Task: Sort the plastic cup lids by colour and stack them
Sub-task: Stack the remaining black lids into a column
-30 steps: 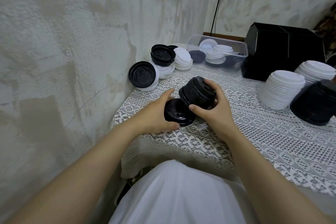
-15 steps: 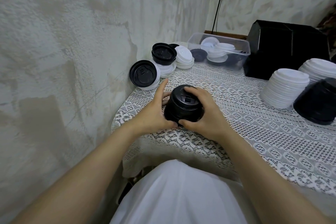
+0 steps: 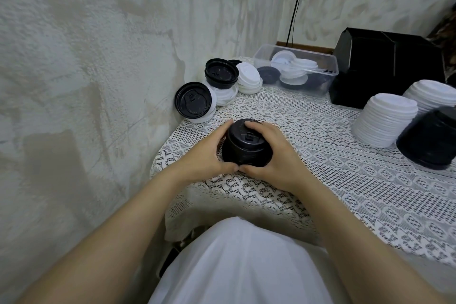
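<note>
both grips are clasping the black lid stack, which is standing upright on the lace worktop near its front-left corner. the left grip is wrapping the left side. the right grip is curling round the right side with fingertips on the top lid, and the thumbs are meeting at the front. a second ago the right grip was holding this stack tilted in the air above a single black lid pinned under the left grip. now the stack is sitting down over that lid, so it's probably nested in. mixed loose lids are waiting by the wall and in the clear tub. the white stack and the bigger black stack are standing well apart at right.
</note>
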{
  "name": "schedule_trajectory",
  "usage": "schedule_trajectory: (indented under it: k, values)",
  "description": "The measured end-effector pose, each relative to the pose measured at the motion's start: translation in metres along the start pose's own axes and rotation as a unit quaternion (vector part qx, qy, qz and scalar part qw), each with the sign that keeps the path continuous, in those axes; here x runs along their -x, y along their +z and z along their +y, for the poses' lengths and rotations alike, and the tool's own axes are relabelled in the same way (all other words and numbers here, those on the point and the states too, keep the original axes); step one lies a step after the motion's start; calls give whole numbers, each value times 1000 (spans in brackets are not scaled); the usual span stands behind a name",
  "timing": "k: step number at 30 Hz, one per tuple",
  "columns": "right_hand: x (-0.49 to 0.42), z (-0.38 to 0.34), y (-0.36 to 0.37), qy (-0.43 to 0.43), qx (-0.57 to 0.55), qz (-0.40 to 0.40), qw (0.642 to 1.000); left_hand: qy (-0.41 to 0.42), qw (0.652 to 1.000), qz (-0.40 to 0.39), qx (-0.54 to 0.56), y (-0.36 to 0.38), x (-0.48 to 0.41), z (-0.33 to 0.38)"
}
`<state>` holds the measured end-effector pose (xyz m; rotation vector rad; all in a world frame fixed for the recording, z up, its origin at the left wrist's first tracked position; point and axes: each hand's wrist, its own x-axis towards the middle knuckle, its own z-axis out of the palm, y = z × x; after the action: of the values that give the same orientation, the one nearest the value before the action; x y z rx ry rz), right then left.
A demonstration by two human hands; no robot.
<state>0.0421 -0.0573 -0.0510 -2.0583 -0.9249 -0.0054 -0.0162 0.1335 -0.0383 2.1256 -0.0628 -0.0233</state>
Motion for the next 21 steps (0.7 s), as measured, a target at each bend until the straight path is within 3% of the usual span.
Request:
schedule_trajectory:
  k: [3, 7, 14, 21]
  values:
    - [0, 0, 0, 3, 1, -3, 1000, 7, 998, -4, 57, 0, 3, 2]
    - [1, -2, 0, 16, -10, -14, 1000, 33, 999, 17, 34, 4, 3, 6]
    - [4, -10, -5, 91, -183, 15, 979, 24, 996, 38, 75, 5, 2, 5]
    - [2, -5, -5, 103, -184, 17, 977, 28, 995, 33, 90, 4, 0, 1]
